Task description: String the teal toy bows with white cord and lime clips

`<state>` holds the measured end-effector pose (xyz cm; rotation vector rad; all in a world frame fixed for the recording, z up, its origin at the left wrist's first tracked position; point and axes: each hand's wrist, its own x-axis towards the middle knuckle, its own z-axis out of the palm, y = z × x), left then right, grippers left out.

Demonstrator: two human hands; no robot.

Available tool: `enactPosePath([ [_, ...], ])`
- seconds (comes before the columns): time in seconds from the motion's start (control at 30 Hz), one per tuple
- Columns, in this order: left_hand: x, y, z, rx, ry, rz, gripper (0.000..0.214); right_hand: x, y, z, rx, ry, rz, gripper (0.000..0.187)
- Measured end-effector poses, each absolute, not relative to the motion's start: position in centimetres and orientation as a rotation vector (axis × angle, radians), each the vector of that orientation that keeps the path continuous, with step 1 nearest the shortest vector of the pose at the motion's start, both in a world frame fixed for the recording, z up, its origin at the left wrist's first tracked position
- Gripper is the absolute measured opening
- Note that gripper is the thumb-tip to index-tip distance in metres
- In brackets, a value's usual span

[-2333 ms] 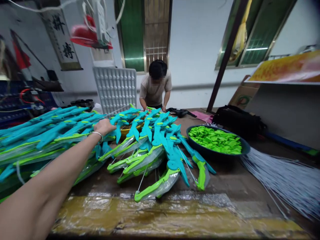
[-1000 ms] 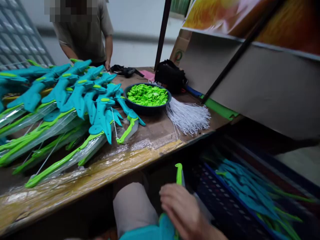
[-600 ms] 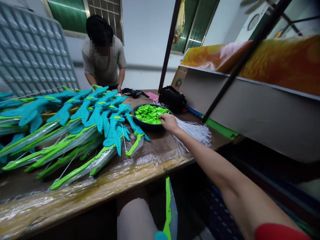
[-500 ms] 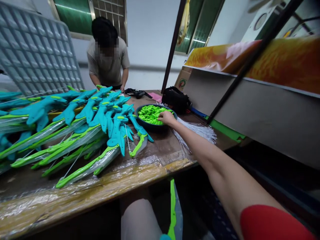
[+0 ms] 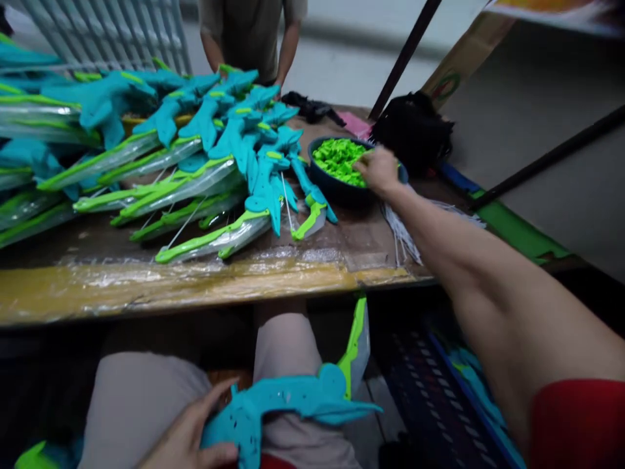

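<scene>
Head camera: the left grip (image 5: 183,433) is closed on one end of a blue toy (image 5: 293,394), which extends to its right over the lap (image 5: 286,342); a green limb (image 5: 354,345) rises from the toy's far end, near the front of the tabletop (image 5: 359,225). Well forward and to the right, the right grip (image 5: 381,170) is at a dark bowl (image 5: 336,194), fingertips by the loose green pieces (image 5: 336,156); it is blurred, so whether it pinches a piece or only touches the heap I cannot tell. White cords (image 5: 403,234) lie just below its wrist, and similar stacked toys (image 5: 263,172) spread to its left.

Held at one end only, the toy could twist or slip if the left thumb slackens, and lifting it carelessly could knock the limb against the tabletop. A hurried pinch could scatter pieces, pressure on the rim could tip the bowl, and a low forearm could drag the cords.
</scene>
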<state>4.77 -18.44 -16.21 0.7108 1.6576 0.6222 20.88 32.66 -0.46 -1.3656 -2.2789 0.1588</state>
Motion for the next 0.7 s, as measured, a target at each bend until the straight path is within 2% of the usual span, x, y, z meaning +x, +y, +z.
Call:
enactPosePath([
  [0.1,4.4,-17.5,-16.3,0.656,1.507,0.606,0.079,20.7,30.0,0.6,-1.211,-2.108,0.281,0.043],
  [0.2,4.3,-15.9,-15.8,0.601,1.303,0.624,0.066,21.9,23.2,1.1,-1.020,-2.071,0.520,0.056],
  [0.23,4.4,-15.4,-15.6,0.571,1.233,0.611,0.061,22.7,20.0,1.0,-0.966,-2.102,0.611,0.049],
  [0.27,4.5,-15.0,-15.5,0.543,1.173,0.595,0.055,23.8,16.7,0.7,-0.910,-2.170,0.753,0.034],
  [0.33,4.8,-14.5,-15.3,0.509,1.111,0.577,0.049,25.9,10.1,-0.2,-0.781,-2.236,1.245,0.015],
  [0.4,5.4,-14.4,-14.8,0.519,1.107,0.597,0.048,27.5,4.3,-1.5,-0.748,-2.189,1.581,0.014],
  [0.43,5.8,-14.3,-14.4,0.525,1.098,0.612,0.048,28.1,1.9,-2.2,-0.754,-2.187,1.595,0.012],
  [0.53,7.0,-13.7,-12.2,0.553,1.025,0.703,0.045,28.7,-3.5,-4.3,-0.740,-2.223,1.311,0.019],
  [0.63,8.2,-12.2,-9.1,0.606,0.995,0.818,0.045,28.5,-6.1,-6.1,-0.727,-2.356,0.676,0.039],
  [0.7,8.9,-11.0,-7.0,0.671,1.023,0.867,0.048,28.3,-6.7,-6.7,-0.754,-2.400,0.189,0.046],
])
